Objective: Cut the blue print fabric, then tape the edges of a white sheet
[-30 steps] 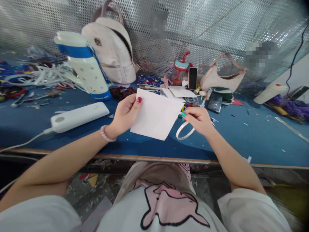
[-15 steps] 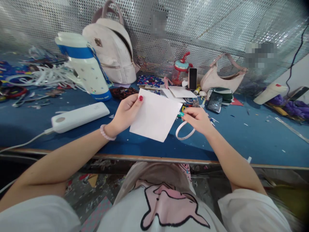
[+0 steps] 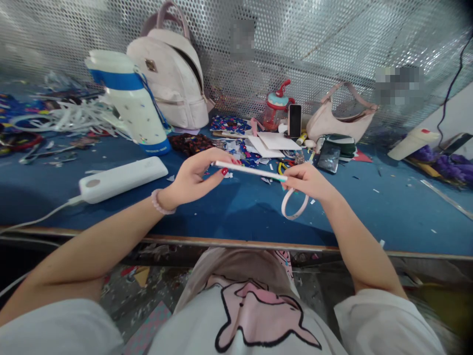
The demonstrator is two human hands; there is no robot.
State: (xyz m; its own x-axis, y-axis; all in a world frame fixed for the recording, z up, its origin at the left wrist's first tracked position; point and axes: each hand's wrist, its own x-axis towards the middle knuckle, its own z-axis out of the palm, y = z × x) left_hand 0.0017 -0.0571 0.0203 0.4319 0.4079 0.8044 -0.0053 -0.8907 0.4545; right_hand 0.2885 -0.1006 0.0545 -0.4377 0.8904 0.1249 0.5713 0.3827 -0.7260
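Note:
A thin square white card [image 3: 251, 170] is held edge-on over the blue table, so only its narrow side shows. My left hand [image 3: 197, 175] grips its left end, thumb in front and fingers behind. At the card's right end, my right hand [image 3: 305, 180] pinches with thumb and fingertips, touching the edge. From that same hand hangs a narrow white ring [image 3: 295, 204], which looks like a thin roll of tape. Whether a strip from it lies along the card's edge I cannot make out.
Behind the hands lie white cards [image 3: 275, 142], paper scraps and a dark phone [image 3: 328, 157]. A white power bank [image 3: 123, 180] with a cable and a tall flask [image 3: 129, 101] stand left. A backpack [image 3: 173, 79], a red cup [image 3: 275, 109] and a handbag [image 3: 342, 116] line the back.
The card has tipped from showing its broad face to lying edge-on. My right hand and the white ring have shifted slightly right, with the ring still hanging from it.

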